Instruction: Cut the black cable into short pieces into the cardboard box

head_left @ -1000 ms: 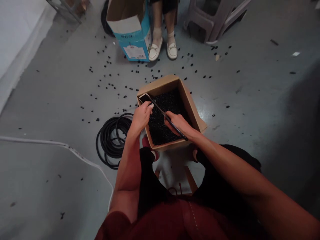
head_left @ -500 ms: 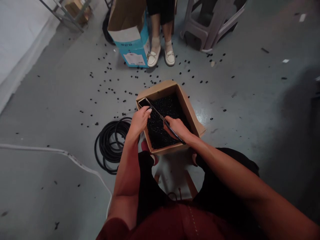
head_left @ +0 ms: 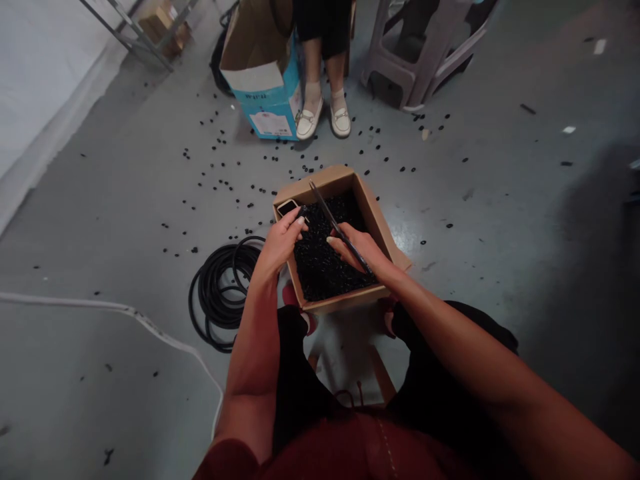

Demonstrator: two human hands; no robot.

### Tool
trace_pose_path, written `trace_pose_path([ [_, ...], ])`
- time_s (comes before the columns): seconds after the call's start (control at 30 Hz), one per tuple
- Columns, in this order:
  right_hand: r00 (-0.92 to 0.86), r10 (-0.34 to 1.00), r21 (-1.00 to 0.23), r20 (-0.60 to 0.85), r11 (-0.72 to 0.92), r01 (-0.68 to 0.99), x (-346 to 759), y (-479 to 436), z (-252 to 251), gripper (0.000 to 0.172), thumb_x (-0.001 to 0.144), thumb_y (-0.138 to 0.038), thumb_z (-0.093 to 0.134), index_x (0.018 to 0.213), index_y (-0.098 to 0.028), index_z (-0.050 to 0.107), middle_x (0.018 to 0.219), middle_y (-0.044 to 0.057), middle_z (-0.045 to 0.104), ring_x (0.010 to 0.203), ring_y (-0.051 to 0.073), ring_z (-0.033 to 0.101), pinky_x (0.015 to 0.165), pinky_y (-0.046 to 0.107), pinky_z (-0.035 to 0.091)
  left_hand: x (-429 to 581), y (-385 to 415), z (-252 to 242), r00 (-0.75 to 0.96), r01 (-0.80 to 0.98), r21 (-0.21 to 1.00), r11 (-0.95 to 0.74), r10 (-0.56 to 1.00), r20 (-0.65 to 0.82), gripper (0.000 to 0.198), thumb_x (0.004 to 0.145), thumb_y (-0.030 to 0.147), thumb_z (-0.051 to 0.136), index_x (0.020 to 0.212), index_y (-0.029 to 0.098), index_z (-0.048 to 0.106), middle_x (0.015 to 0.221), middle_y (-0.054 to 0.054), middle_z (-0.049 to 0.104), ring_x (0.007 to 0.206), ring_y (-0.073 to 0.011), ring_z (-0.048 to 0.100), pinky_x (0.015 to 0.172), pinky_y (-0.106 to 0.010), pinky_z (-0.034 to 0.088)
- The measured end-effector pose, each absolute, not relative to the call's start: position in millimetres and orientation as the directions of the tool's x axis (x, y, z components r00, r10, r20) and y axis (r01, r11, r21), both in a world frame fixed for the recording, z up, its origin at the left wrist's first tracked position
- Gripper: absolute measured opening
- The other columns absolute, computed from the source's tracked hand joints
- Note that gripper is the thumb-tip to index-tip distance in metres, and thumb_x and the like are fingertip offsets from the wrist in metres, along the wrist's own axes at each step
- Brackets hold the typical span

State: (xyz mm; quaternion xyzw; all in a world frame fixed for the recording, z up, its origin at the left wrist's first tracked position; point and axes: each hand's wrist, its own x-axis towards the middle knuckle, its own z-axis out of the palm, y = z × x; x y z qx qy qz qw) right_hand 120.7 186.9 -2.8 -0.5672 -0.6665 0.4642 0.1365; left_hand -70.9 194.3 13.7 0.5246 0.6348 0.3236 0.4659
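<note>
A cardboard box [head_left: 387, 230] stands on the floor between my feet, holding a heap of small black pieces [head_left: 325, 267]. Over its left side, my left hand [head_left: 285, 239] pinches a small black piece [head_left: 303, 211] between thumb and fingertips. My right hand [head_left: 357, 245] is closed round a long, thin, dark tool [head_left: 327, 213], too blurred to name more exactly. The tool's far end points up and left across the box, apart from my left hand. Beside my left fingers, a dark rectangular object with a pale rim [head_left: 287, 207] lies in the box's far left corner.
A coil of black hose [head_left: 220, 287] lies left of the box. Small black rings are scattered over the floor. Ahead are a blue and white carton [head_left: 267, 110], a person's white shoes [head_left: 309, 120] and a grey plastic stool [head_left: 400, 67]. A white cable [head_left: 165, 333] runs along the left.
The tool's far end has swung right and away from my left hand, clear of the pale-rimmed object. Both hands stay over the box in nearly the same places.
</note>
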Motion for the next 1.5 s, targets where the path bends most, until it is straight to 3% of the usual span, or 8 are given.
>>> trace_pose_path([
  [0.17, -0.375, 0.866, -0.805, -0.331, -0.052, 0.591, 120.1, 187.1, 1.2, 0.039, 0.087, -0.046, 0.053, 0.114, -0.019, 0.053, 0.104, 0.012, 0.068, 0.094, 0.026, 0.064, 0.077, 0.032, 0.046, -66.6, 195.4, 17.1, -0.067, 0.220, 0.937, 0.272, 0.962, -0.264, 0.037, 0.090, 0.024, 0.047, 0.125, 0.015, 0.056, 0.079, -0.001, 0.061, 0.064, -0.0079, 0.048, 0.067, -0.021, 0.041],
  [0.33, -0.429, 0.849, -0.834, -0.308, -0.024, 0.552, 119.6, 185.7, -2.8, 0.044, 0.085, -0.048, 0.055, 0.117, -0.018, 0.051, 0.107, 0.012, 0.066, 0.095, 0.026, 0.063, 0.079, 0.033, 0.045, -63.9, 196.6, 21.4, -0.093, 0.174, 0.943, 0.282, 0.958, -0.270, 0.022, 0.090, 0.023, 0.048, 0.105, 0.014, 0.062, 0.077, -0.001, 0.062, 0.062, -0.0078, 0.048, 0.065, -0.021, 0.041],
  [0.43, -0.454, 0.846, -0.839, -0.278, 0.016, 0.544, 118.8, 185.2, -6.8, 0.045, 0.084, -0.049, 0.056, 0.117, -0.018, 0.051, 0.105, 0.010, 0.066, 0.091, 0.024, 0.063, 0.076, 0.032, 0.045, -65.1, 197.4, 21.0, -0.079, 0.218, 0.937, 0.273, 0.962, -0.262, 0.019, 0.089, 0.023, 0.049, 0.099, 0.015, 0.063, 0.077, -0.002, 0.062, 0.062, -0.0078, 0.049, 0.065, -0.021, 0.040],
  [0.8, -0.492, 0.822, -0.785, -0.286, 0.093, 0.612, 118.8, 185.0, -4.5, 0.042, 0.085, -0.050, 0.056, 0.113, -0.018, 0.052, 0.101, 0.009, 0.065, 0.086, 0.022, 0.062, 0.070, 0.028, 0.042, -73.1, 198.9, 12.6, -0.058, 0.468, 0.856, 0.220, 0.974, -0.218, 0.034, 0.091, 0.033, 0.047, 0.117, 0.017, 0.062, 0.082, -0.003, 0.065, 0.069, -0.0104, 0.054, 0.071, -0.023, 0.044],
  [0.97, -0.504, 0.815, -0.759, -0.287, 0.128, 0.639, 120.2, 186.4, -4.6, 0.045, 0.086, -0.052, 0.055, 0.115, -0.018, 0.052, 0.106, 0.010, 0.064, 0.090, 0.022, 0.061, 0.073, 0.028, 0.041, -72.7, 198.7, 20.0, -0.026, 0.596, 0.778, 0.200, 0.973, -0.230, 0.036, 0.092, 0.035, 0.045, 0.117, 0.016, 0.063, 0.081, -0.003, 0.066, 0.070, -0.0121, 0.056, 0.070, -0.023, 0.045],
  [1.2, -0.513, 0.808, -0.756, -0.288, 0.137, 0.640, 121.9, 189.0, -11.0, 0.051, 0.085, -0.054, 0.056, 0.120, -0.018, 0.052, 0.112, 0.012, 0.061, 0.100, 0.024, 0.059, 0.080, 0.030, 0.042, -70.5, 198.3, 22.2, 0.009, 0.614, 0.770, 0.172, 0.974, -0.224, 0.034, 0.094, 0.033, 0.042, 0.107, 0.013, 0.066, 0.079, -0.005, 0.064, 0.070, -0.0126, 0.056, 0.069, -0.023, 0.044],
  [1.5, -0.519, 0.817, -0.807, -0.250, 0.121, 0.578, 120.3, 188.4, -14.3, 0.047, 0.087, -0.050, 0.055, 0.119, -0.017, 0.054, 0.106, 0.009, 0.064, 0.094, 0.022, 0.060, 0.078, 0.029, 0.043, -69.4, 197.8, 24.2, 0.021, 0.626, 0.764, 0.159, 0.975, -0.220, 0.030, 0.093, 0.032, 0.043, 0.101, 0.015, 0.067, 0.076, -0.003, 0.063, 0.066, -0.0125, 0.054, 0.066, -0.022, 0.043],
])
